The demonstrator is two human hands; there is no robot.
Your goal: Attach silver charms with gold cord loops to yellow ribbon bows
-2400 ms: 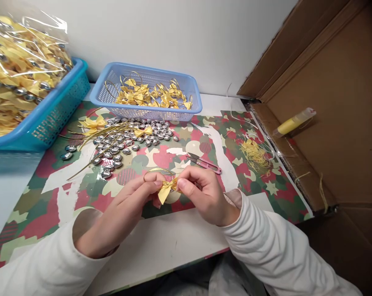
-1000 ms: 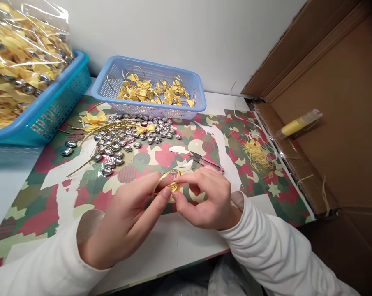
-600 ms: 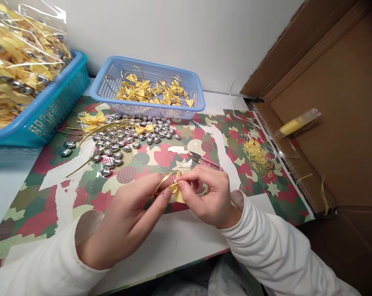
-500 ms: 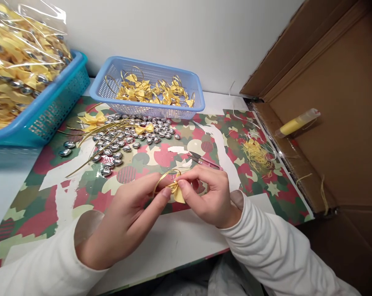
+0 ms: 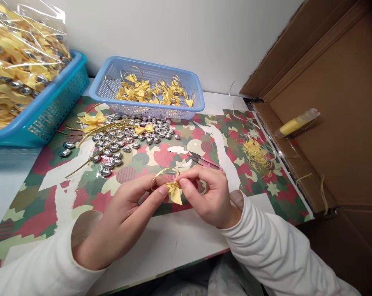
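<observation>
A small yellow ribbon bow (image 5: 175,193) with a gold cord loop rising from it is pinched between both my hands above the patterned table mat (image 5: 50,193). My left hand (image 5: 127,213) grips it from the left with thumb and forefinger. My right hand (image 5: 207,197) grips it from the right. A tail of the bow hangs down between my fingertips.
Behind my hands lie pink snips (image 5: 206,161), a heap of silver heart beads (image 5: 127,137) with loose bows and gold cords, and a light blue basket (image 5: 149,111) of finished bows. A teal basket (image 5: 50,111) holds a full plastic bag at left. A cardboard box (image 5: 327,123) with a yellow tube (image 5: 296,122) stands at right.
The bow has been turned and worked between my fingertips; its tail now hangs lower and the gold loop stands up behind. Both hands stay in the same place.
</observation>
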